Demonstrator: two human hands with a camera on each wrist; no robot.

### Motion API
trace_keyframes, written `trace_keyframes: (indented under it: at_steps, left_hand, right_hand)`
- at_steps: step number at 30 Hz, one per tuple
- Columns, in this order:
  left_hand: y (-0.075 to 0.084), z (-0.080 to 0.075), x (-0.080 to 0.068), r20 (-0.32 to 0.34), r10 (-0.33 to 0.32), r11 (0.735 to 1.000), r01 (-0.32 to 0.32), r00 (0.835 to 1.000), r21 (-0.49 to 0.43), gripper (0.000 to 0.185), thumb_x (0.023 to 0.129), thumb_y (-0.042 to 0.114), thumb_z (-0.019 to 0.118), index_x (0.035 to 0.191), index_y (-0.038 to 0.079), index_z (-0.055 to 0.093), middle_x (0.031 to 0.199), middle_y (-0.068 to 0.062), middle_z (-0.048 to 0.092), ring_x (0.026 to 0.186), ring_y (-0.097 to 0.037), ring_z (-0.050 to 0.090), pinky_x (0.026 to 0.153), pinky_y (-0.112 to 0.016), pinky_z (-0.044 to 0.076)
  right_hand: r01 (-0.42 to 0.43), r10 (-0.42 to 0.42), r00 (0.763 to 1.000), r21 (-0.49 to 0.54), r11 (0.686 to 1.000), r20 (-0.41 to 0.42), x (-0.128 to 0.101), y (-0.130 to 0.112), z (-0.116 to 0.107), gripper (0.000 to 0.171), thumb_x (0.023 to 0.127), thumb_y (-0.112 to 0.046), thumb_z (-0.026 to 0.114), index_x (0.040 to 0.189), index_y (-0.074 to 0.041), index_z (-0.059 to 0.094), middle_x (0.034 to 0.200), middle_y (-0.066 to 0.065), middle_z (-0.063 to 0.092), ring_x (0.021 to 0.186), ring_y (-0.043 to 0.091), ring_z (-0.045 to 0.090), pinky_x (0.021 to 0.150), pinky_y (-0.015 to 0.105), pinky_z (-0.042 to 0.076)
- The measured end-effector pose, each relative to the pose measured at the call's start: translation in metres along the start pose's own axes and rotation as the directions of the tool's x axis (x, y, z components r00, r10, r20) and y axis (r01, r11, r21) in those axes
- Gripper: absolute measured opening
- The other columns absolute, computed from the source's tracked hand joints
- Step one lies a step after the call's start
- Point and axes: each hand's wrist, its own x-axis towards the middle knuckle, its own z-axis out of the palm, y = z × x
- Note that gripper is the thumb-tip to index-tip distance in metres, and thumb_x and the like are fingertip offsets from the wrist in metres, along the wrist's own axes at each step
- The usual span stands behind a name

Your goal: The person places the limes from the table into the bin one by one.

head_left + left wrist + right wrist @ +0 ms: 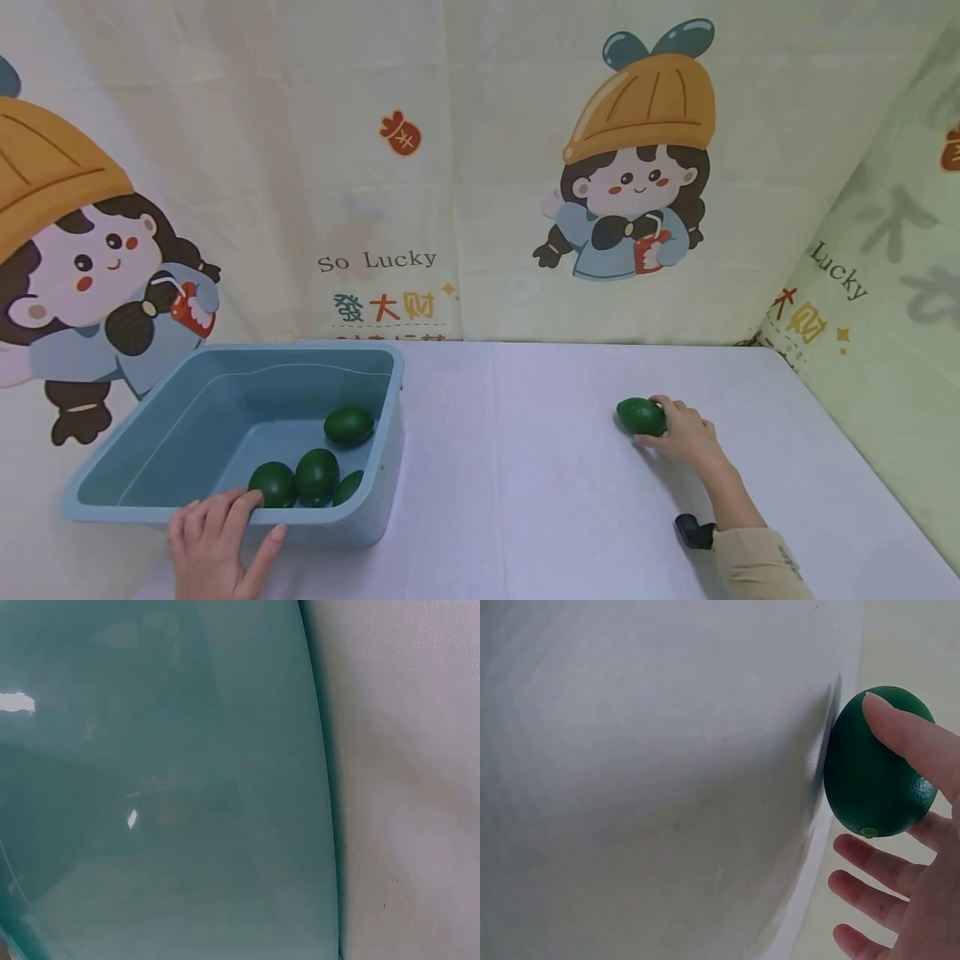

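Note:
On the right of the table, my right hand (686, 433) pinches a dark green lime (637, 416) between thumb and fingers. The right wrist view shows the thumb lying over the lime (874, 776), a small stem nub on its lower end, and the other fingers spread below it. My left hand (213, 542) holds the near rim of a blue plastic bin (352, 515), fingers bent over the edge and thumb outside. Inside the bin are several more limes (348, 427), gathered toward its right side; the near wall partly hides some. The left wrist view has only the bin's smooth wall (187, 787).
The table (510, 467) has a white cover, which stretches between the bin and my right hand. Behind it hangs a cream cloth (495, 167) printed with cartoon figures. Another printed cloth (900, 350) runs along the right edge. A black wrist camera (693, 532) sits at my right sleeve.

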Motion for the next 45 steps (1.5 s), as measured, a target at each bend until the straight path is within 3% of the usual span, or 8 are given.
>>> trace_keyframes:
  at_steps: [28,35,45]
  left_hand:
    - [0.0006,-0.0013,0.0001,-0.003,-0.013,1.0,0.013,1.0,-0.008,0.049,0.088,0.045,0.046,0.09,-0.003,0.056,0.093,-0.02,0.049,0.087,-0.039,0.036,0.08,-0.055,0.017]
    - [0.0026,-0.0028,0.001,0.028,-0.04,0.999,0.039,0.999,0.017,0.048,0.088,0.044,0.047,0.091,-0.004,0.056,0.094,-0.02,0.049,0.089,-0.038,0.035,0.083,-0.055,0.017]
    - [0.0025,-0.0017,0.0011,0.015,-0.012,1.0,0.012,1.0,0.009,0.05,0.088,0.046,0.045,0.091,-0.003,0.055,0.094,-0.02,0.049,0.089,-0.038,0.036,0.082,-0.055,0.018]
  right_hand:
    - [-0.007,0.007,1.0,-0.012,1.0,0.0,0.0005,-0.0012,0.0008,0.081,0.073,-0.047,0.07,0.127,0.005,0.04,0.118,0.036,0.045,0.105,0.052,0.043,0.081,0.066,0.032]
    - [0.015,-0.014,0.999,0.014,1.0,-0.043,0.0019,-0.0037,-0.0004,0.076,0.072,-0.044,0.071,0.125,0.003,0.043,0.116,0.034,0.048,0.103,0.051,0.046,0.079,0.065,0.035]
    - [0.05,-0.045,0.993,0.034,0.998,-0.112,0.0034,-0.0067,-0.0069,0.073,0.073,-0.043,0.071,0.124,0.002,0.044,0.114,0.033,0.05,0.102,0.05,0.047,0.078,0.065,0.035]
